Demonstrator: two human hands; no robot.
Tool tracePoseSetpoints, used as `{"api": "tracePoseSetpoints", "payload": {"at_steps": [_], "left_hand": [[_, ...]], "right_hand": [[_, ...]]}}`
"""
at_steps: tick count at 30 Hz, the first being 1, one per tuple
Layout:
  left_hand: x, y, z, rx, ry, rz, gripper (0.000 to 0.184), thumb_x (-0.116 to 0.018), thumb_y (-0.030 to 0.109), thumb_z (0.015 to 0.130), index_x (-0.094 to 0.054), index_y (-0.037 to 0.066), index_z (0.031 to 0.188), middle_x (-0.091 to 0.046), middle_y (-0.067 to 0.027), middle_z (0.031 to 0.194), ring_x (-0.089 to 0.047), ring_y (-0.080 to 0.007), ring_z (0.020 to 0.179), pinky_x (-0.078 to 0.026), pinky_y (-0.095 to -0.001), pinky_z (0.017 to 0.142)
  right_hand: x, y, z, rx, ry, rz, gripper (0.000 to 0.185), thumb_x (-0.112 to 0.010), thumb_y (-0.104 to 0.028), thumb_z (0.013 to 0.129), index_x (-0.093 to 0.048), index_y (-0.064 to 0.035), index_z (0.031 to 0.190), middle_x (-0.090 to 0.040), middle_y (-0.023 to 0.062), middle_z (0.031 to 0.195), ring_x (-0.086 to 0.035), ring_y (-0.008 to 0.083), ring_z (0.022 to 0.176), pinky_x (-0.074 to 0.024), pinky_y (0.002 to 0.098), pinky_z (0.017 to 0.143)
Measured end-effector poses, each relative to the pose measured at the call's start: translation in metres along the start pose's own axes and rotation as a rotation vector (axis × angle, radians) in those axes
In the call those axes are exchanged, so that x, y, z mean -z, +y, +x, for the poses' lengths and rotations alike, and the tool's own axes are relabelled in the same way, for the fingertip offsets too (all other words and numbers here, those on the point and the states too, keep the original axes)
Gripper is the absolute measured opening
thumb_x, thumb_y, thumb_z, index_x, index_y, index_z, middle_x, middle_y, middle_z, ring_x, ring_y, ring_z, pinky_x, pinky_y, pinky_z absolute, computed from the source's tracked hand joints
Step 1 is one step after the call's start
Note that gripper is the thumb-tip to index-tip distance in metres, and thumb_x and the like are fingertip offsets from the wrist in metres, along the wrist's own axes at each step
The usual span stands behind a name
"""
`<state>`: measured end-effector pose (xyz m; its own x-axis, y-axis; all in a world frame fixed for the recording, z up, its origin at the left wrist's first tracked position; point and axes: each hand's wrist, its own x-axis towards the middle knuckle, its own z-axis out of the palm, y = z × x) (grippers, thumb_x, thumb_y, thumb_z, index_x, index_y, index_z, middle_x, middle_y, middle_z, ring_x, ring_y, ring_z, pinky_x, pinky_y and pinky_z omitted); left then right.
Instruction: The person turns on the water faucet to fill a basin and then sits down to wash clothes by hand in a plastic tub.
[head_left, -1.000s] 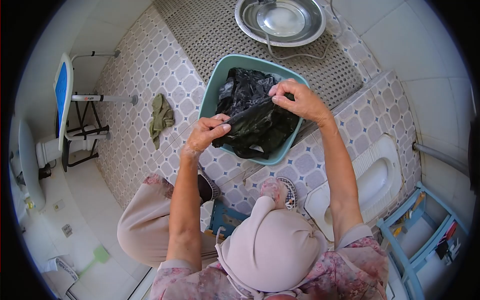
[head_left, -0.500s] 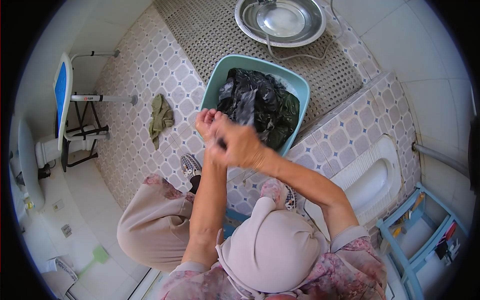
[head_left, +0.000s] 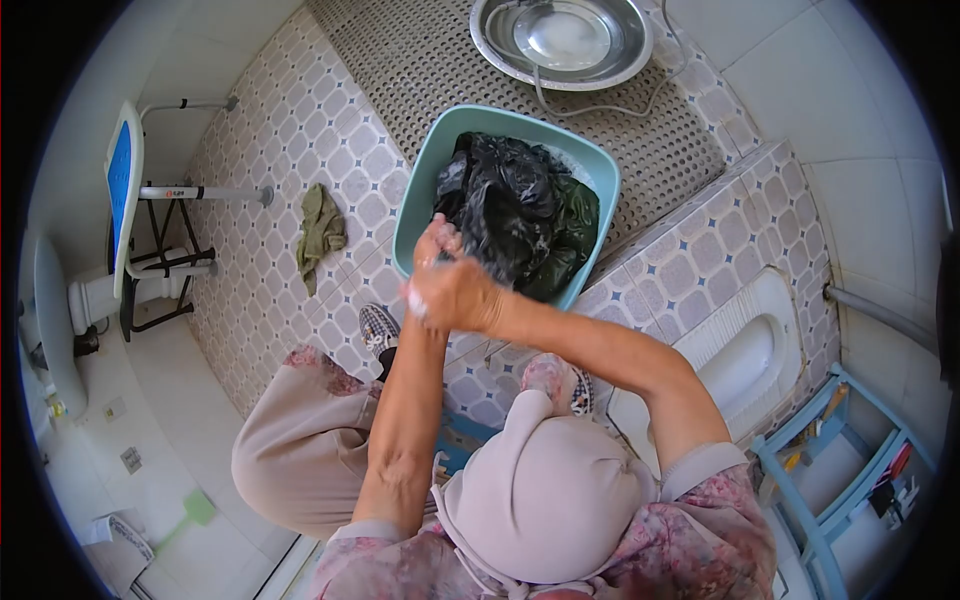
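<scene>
A teal basin (head_left: pixel 408 215) on the floor holds a heap of dark, wet clothes (head_left: pixel 515 200) with soapy suds on them. Over the basin's near left corner, my left hand (head_left: pixel 437 242) is closed with curled, sudsy fingers. Pressed against its wrist side is my right hand (head_left: pixel 460 295), its fingers wrapped round, with white foam by the knuckles. A dark wet piece of clothing runs from the heap up to both hands, and the part inside the grips is mostly hidden.
A metal bowl (head_left: pixel 635 55) with a hose stands on the perforated mat (head_left: pixel 370 60). An olive cloth (head_left: pixel 320 235) lies on the tiles. A squat toilet (head_left: pixel 745 365) and blue rack (head_left: pixel 825 520) are at right, a folding chair (head_left: pixel 125 190) at left.
My right hand has moved slightly down and left along the left wrist, and foam now shows there. The stretched cloth has dropped lower into the heap.
</scene>
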<state>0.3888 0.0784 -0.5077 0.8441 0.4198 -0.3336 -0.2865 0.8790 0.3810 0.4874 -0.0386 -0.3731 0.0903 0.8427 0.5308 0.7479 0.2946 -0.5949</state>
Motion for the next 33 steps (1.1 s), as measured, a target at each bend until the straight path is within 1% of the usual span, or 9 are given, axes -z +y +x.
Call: {"api": "tracePoseSetpoints", "payload": {"at_steps": [3, 5, 8, 10, 12, 14, 20, 25, 33], "left_hand": [[-0.133, -0.027, -0.024, -0.195, 0.768, 0.317, 0.025, -0.053, 0.036, 0.099, -0.064, 0.014, 0.102, -0.067, -0.0015, 0.09, -0.064, -0.0171, 0.086, -0.051, -0.0311, 0.07], [-0.147, -0.023, -0.019, 0.033, 0.515, 0.165, 0.031, -0.053, 0.037, 0.099, -0.064, 0.011, 0.11, -0.069, -0.002, 0.098, -0.065, -0.0178, 0.094, -0.052, -0.0311, 0.074], [-0.117, -0.024, -0.008, -0.132, 0.814, 0.276, 0.029, -0.053, 0.035, 0.098, -0.064, 0.009, 0.107, -0.069, -0.0039, 0.093, -0.066, -0.0209, 0.082, -0.052, -0.0346, 0.072], [-0.046, -0.014, -0.012, -0.015, -0.079, 0.186, 0.026, -0.054, 0.031, 0.097, -0.065, 0.009, 0.105, -0.067, -0.0031, 0.087, -0.065, -0.0171, 0.088, -0.053, -0.0317, 0.075], [-0.043, -0.018, -0.002, -0.033, -0.029, -0.019, 0.027, -0.054, 0.031, 0.097, -0.065, 0.009, 0.106, -0.067, -0.0028, 0.087, -0.065, -0.0178, 0.085, -0.053, -0.0323, 0.073], [-0.14, -0.034, -0.018, -0.106, 0.824, 0.329, 0.027, -0.054, 0.031, 0.096, -0.064, 0.008, 0.106, -0.066, -0.0031, 0.087, -0.066, -0.0183, 0.082, -0.053, -0.0325, 0.071], [-0.149, 0.007, -0.003, -0.014, 0.599, 0.265, 0.022, -0.058, 0.029, 0.096, -0.057, 0.012, 0.082, -0.061, -0.0042, 0.077, -0.06, -0.0181, 0.066, -0.051, -0.0336, 0.061], [-0.163, 0.023, 0.014, -0.248, 0.844, 0.827, 0.044, -0.06, 0.04, 0.095, -0.052, 0.011, 0.064, -0.049, 0.0011, 0.064, -0.043, -0.0111, 0.055, -0.037, -0.0272, 0.055], [-0.154, 0.024, 0.005, -0.354, 0.366, 1.107, 0.023, -0.069, 0.024, 0.091, -0.065, 0.004, 0.101, -0.064, 0.0003, 0.083, -0.06, -0.0097, 0.077, -0.047, -0.0233, 0.079]], "right_hand": [[-0.004, 0.056, 0.013, -0.16, -0.024, -0.123, 0.028, -0.055, -0.025, 0.091, -0.06, -0.0083, 0.069, -0.065, 0.0162, 0.068, -0.066, 0.0326, 0.056, -0.0542, 0.0438, 0.05], [0.008, 0.093, 0.025, -0.615, -0.152, -0.052, 0.031, -0.049, -0.028, 0.095, -0.061, -0.0054, 0.078, -0.067, 0.0186, 0.07, -0.069, 0.0337, 0.065, -0.0548, 0.0465, 0.054], [0.0, 0.066, 0.017, -0.309, -0.036, -0.05, 0.019, -0.056, -0.024, 0.088, -0.061, -0.0073, 0.08, -0.063, 0.0175, 0.067, -0.067, 0.0331, 0.061, -0.0536, 0.0446, 0.054], [0.019, 0.012, 0.012, -0.102, -0.009, -0.038, 0.013, -0.056, -0.017, 0.082, -0.058, -0.0048, 0.082, -0.059, 0.017, 0.064, -0.065, 0.0336, 0.059, -0.0514, 0.0427, 0.05], [0.011, 0.032, 0.007, -0.128, -0.063, -0.059, 0.013, -0.057, -0.018, 0.082, -0.058, -0.0057, 0.085, -0.061, 0.016, 0.068, -0.065, 0.0338, 0.06, -0.0523, 0.0428, 0.052], [-0.008, 0.071, -0.001, -0.285, -0.077, -0.073, 0.012, -0.057, -0.021, 0.084, -0.059, -0.0092, 0.083, -0.062, 0.0137, 0.068, -0.067, 0.0337, 0.063, -0.0542, 0.0438, 0.055], [0.025, 0.113, 0.026, -0.713, -0.328, 0.088, 0.035, -0.05, -0.035, 0.097, -0.064, -0.0029, 0.101, -0.069, 0.0235, 0.099, -0.068, 0.0413, 0.091, -0.0531, 0.049, 0.08], [0.063, 0.082, 0.024, -0.444, -0.454, 0.563, 0.076, -0.065, -0.059, 0.083, -0.053, 0.0011, 0.129, -0.064, 0.0292, 0.111, -0.064, 0.0403, 0.106, -0.0477, 0.0439, 0.092], [0.085, 0.116, 0.006, -0.713, -0.15, 0.881, 0.026, -0.071, -0.02, 0.085, -0.066, -0.001, 0.101, -0.066, 0.0016, 0.088, -0.06, 0.0089, 0.084, -0.0493, 0.0276, 0.077]]}}
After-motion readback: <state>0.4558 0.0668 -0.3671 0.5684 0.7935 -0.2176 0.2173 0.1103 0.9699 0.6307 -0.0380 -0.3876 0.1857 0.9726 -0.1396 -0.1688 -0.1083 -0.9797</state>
